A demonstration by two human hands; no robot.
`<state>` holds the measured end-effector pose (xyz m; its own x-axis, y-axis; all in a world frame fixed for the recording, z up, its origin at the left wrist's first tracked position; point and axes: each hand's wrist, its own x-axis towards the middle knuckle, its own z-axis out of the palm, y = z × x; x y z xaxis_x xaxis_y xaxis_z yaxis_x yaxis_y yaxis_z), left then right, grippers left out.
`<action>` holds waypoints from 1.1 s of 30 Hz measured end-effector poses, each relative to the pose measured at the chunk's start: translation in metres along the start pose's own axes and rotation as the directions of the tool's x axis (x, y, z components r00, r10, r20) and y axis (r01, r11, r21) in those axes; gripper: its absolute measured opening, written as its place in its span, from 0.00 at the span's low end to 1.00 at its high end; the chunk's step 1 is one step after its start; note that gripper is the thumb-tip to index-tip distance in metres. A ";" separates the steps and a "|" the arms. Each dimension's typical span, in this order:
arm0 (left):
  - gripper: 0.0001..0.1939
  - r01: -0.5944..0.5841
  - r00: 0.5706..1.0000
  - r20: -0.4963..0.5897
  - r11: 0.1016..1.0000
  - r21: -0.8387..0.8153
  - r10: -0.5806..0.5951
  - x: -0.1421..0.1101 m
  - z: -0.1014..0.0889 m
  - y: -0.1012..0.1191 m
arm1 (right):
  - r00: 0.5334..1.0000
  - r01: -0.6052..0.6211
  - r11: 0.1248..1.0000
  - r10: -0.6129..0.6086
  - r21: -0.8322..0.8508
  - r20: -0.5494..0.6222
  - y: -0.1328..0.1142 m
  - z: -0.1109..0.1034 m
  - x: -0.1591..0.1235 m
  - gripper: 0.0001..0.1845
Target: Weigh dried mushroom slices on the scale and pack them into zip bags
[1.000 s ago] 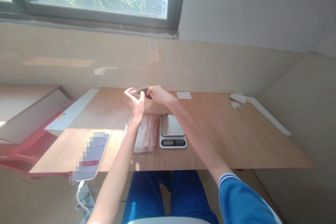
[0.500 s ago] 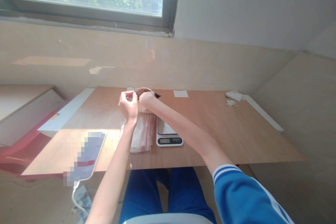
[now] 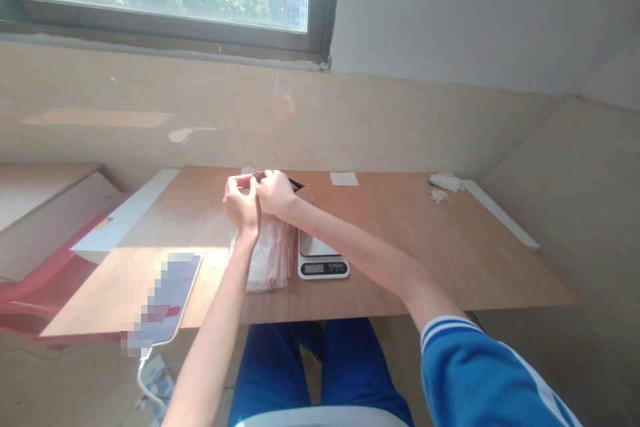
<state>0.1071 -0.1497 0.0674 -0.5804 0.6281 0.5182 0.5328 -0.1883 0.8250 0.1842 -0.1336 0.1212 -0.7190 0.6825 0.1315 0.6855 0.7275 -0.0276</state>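
Near the table's far edge (image 3: 390, 172), left hand (image 3: 241, 205) and right hand (image 3: 275, 192) clamped on a dark packet (image 3: 273, 175), room rightward

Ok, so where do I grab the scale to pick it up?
Hold the scale by both ends of its flat white base, coming from the near side. The display edge faces you and nothing blocks it. The plastic bags crowd its left end, and the right forearm passes over its back, so move those first.
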 end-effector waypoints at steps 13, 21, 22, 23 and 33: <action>0.05 0.001 1.000 -0.011 1.000 -0.006 -0.001 0.004 0.002 0.002 | 0.990 0.049 0.970 -0.016 0.237 -0.140 0.032 -0.016 -0.023 0.15; 0.05 0.055 0.998 0.026 0.998 -0.010 -0.055 0.009 0.011 0.002 | 0.904 0.067 0.645 0.283 0.761 -0.319 0.045 -0.024 -0.066 0.08; 0.05 0.063 0.998 0.028 0.998 -0.020 -0.062 0.010 0.014 0.002 | 0.884 0.079 0.594 0.329 0.800 -0.332 0.047 -0.022 -0.073 0.09; 0.05 0.064 0.998 0.028 0.997 -0.035 -0.063 0.011 0.016 0.001 | 0.862 0.097 0.547 0.372 0.831 -0.345 0.048 -0.019 -0.080 0.09; 0.21 -0.060 0.982 0.174 0.993 -0.106 0.077 0.005 0.027 -0.011 | 0.605 0.222 -0.063 0.792 0.973 -0.086 0.069 0.064 -0.154 0.17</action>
<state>0.1150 -0.1238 0.0545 -0.4216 0.7332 0.5336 0.4985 -0.3041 0.8118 0.3353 -0.1837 0.0353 0.1179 0.9826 0.1434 -0.3139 0.1738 -0.9334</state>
